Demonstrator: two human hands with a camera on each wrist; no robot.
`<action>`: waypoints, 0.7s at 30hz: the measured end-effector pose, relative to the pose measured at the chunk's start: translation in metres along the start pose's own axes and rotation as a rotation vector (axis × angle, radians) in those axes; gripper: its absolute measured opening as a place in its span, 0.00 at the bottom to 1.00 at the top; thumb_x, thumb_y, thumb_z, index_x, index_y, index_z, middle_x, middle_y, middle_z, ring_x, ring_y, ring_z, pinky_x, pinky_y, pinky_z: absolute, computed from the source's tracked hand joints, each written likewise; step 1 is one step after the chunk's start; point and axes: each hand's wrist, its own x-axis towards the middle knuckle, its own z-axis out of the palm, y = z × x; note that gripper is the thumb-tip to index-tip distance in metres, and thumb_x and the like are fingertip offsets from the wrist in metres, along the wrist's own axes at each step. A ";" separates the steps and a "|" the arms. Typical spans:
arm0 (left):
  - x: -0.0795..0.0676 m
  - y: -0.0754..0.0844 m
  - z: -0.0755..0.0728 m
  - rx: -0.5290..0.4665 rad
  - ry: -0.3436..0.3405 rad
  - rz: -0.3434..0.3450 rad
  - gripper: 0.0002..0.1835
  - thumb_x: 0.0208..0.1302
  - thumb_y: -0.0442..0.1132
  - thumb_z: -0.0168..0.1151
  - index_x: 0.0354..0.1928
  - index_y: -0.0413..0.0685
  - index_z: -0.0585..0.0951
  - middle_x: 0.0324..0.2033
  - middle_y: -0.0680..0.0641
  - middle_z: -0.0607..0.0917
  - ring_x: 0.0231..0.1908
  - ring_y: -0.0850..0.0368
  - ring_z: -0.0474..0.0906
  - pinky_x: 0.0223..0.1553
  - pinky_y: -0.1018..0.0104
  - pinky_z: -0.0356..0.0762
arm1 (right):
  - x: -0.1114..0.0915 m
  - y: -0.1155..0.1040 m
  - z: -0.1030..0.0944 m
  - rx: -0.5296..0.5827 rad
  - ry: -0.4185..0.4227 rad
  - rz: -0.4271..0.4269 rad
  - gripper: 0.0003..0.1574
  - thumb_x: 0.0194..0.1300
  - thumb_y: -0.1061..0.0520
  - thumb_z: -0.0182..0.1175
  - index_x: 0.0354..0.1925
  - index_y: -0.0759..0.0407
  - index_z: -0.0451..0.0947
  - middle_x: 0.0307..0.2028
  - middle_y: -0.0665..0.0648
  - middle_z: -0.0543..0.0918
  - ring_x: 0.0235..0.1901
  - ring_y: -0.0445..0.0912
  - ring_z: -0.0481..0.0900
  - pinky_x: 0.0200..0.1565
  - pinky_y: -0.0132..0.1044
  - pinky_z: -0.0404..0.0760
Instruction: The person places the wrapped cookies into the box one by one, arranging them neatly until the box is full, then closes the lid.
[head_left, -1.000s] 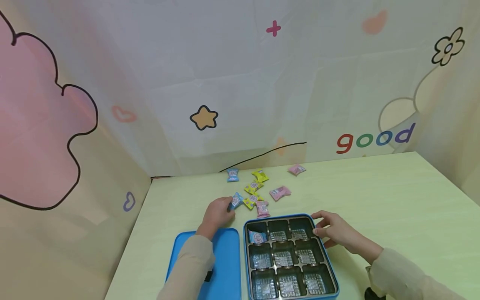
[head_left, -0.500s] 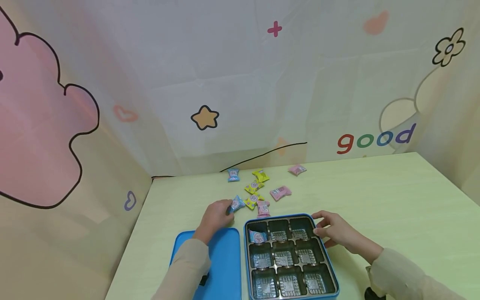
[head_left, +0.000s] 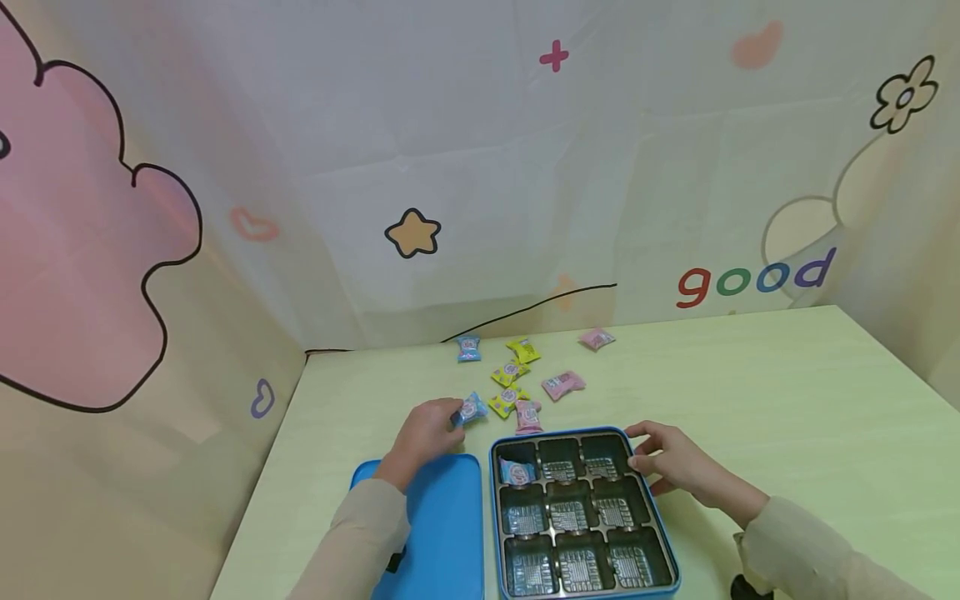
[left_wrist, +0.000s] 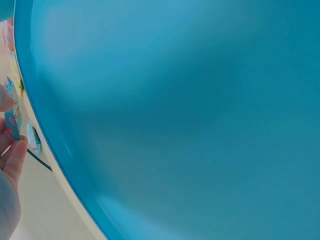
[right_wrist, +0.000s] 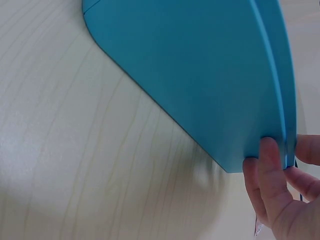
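My left hand (head_left: 427,433) pinches a blue-wrapped candy (head_left: 472,408) between thumb and fingertips, over the far end of the blue lid (head_left: 453,508). That same candy (left_wrist: 12,125) shows at the left edge of the left wrist view. To the right stands a blue box (head_left: 666,546) with a dark, shiny divided insert. Another blue candy (head_left: 517,472) lies in its far left compartment. My right hand (head_left: 678,462) grips the box's far right corner. In the right wrist view its fingers (right_wrist: 271,160) press against the box's outer wall (right_wrist: 190,65), close to the rim.
Beyond the box lie several yellow candies (head_left: 510,372), pink candies (head_left: 563,384) and one blue candy (head_left: 468,348) on the pale wooden table (head_left: 795,392). A printed cloth backdrop (head_left: 487,167) rises behind the table's far edge.
My left hand has drawn slightly back and left, bringing the blue candy a little away from the yellow ones. My right hand stays at the box corner.
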 end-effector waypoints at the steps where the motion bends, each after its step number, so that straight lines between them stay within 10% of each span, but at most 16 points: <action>1: 0.000 0.000 0.000 0.001 -0.001 0.002 0.22 0.51 0.38 0.57 0.50 0.41 0.76 0.48 0.44 0.80 0.50 0.51 0.75 0.50 0.59 0.74 | 0.000 0.000 0.000 0.001 0.000 -0.002 0.28 0.60 0.64 0.52 0.58 0.69 0.58 0.37 0.64 0.70 0.28 0.46 0.75 0.26 0.42 0.80; 21: -0.005 0.015 -0.016 0.010 0.034 0.076 0.21 0.52 0.40 0.57 0.51 0.44 0.76 0.48 0.48 0.80 0.45 0.56 0.77 0.46 0.63 0.76 | 0.001 0.001 0.000 -0.009 0.001 -0.004 0.28 0.60 0.64 0.52 0.58 0.69 0.57 0.37 0.65 0.70 0.27 0.46 0.75 0.26 0.42 0.80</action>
